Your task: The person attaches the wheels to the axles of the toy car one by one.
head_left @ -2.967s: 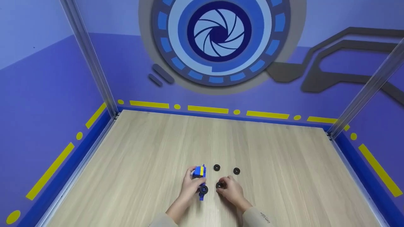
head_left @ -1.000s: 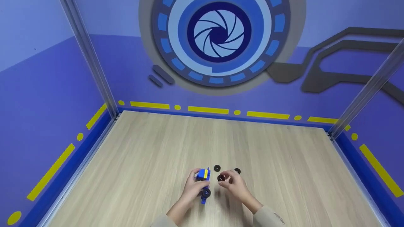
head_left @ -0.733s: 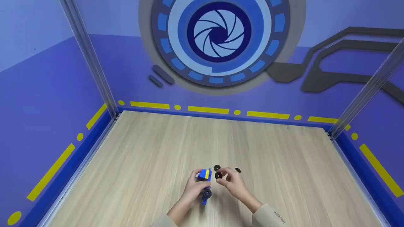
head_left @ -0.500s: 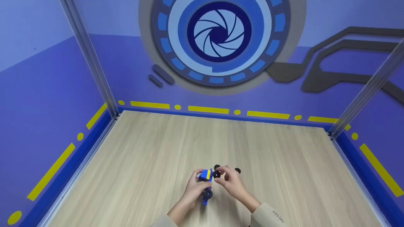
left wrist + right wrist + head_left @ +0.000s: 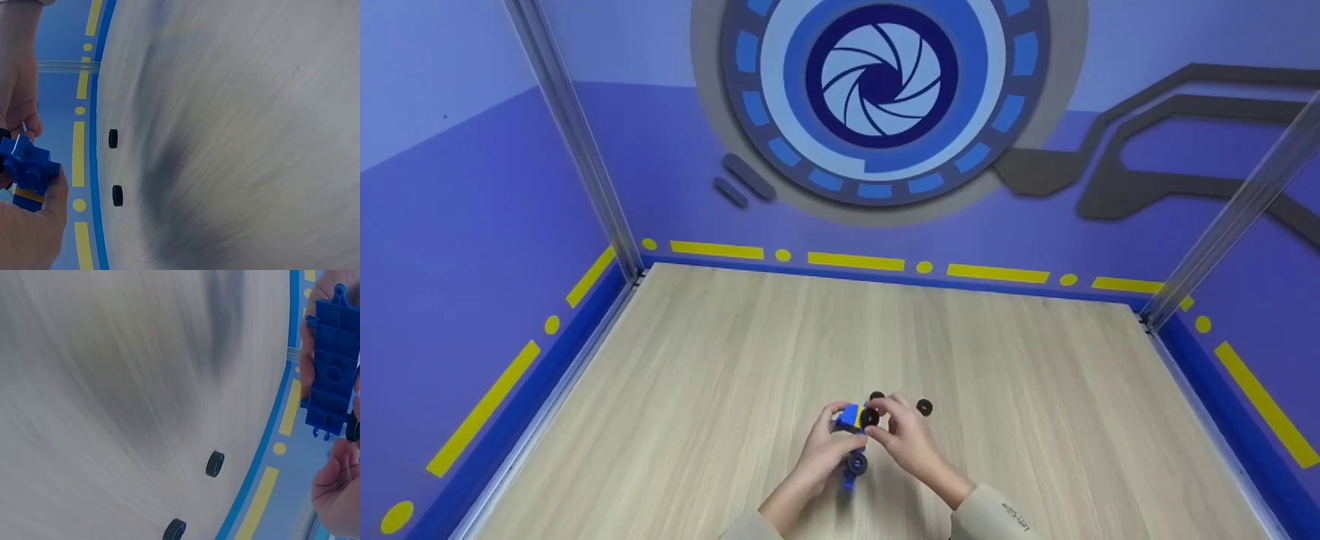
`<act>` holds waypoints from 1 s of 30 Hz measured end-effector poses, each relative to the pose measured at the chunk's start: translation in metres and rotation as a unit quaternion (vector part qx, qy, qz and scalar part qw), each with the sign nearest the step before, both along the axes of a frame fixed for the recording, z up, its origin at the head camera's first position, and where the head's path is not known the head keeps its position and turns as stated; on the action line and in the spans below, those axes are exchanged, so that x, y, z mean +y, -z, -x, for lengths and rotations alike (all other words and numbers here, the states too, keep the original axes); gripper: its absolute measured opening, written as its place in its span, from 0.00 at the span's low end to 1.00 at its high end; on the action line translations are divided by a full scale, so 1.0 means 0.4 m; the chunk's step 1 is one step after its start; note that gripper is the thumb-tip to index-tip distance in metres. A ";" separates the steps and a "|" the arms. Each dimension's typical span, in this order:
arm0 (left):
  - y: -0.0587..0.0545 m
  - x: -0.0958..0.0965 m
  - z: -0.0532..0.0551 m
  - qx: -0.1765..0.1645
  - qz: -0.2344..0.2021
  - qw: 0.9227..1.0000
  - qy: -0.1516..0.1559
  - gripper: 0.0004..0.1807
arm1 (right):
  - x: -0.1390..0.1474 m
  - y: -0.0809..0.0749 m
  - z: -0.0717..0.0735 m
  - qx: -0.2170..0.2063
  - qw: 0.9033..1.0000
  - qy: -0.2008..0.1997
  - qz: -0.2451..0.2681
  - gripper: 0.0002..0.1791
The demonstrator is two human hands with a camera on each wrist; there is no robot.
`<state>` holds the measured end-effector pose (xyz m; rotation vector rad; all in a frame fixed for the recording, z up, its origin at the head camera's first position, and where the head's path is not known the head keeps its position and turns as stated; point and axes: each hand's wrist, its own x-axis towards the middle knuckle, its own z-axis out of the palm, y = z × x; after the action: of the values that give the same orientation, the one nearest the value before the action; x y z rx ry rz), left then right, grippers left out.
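Observation:
My left hand [image 5: 819, 456] grips a blue toy vehicle [image 5: 849, 416] with a yellow stripe, raised above the table. One black wheel [image 5: 856, 463] sits on its near end, on the right side. Between thumb and fingers, my right hand [image 5: 913, 441] pinches a second black wheel [image 5: 870, 417] against the vehicle's far right side. From the right wrist view, the ribbed blue underside of the toy vehicle [image 5: 333, 374] shows, with axle stubs along its edge. Whether the pinched wheel is on its axle cannot be told.
Two loose black wheels lie on the wooden table [image 5: 750, 360]: one wheel [image 5: 877, 395] just beyond my right fingertips, another wheel [image 5: 924, 407] to the right. Blue panel walls [image 5: 660, 165] enclose the table's back and sides.
My right hand lifted the wheel off the table and carried it left to the vehicle's far right side. My left hand shifted slightly right and nearer with the vehicle.

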<state>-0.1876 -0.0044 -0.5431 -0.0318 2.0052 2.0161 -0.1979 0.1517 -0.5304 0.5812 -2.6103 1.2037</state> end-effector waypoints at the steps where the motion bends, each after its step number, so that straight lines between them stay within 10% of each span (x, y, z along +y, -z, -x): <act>1: 0.000 0.000 0.000 0.003 0.005 1.000 0.000 0.38 | -0.001 0.000 0.000 0.003 1.000 0.002 0.001 0.15; 15: -0.044 -0.001 -0.015 0.004 0.015 1.000 -0.002 0.36 | -0.004 0.008 -0.003 0.060 0.998 0.023 -0.001 0.14; 30: -0.004 -0.008 0.001 0.035 0.034 0.999 0.013 0.37 | -0.003 0.022 -0.012 0.134 0.990 0.034 -0.029 0.15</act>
<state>-0.1879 -0.0074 -0.5416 0.0514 2.1052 1.9596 -0.1933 0.1505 -0.5392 0.6123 -2.4237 0.9583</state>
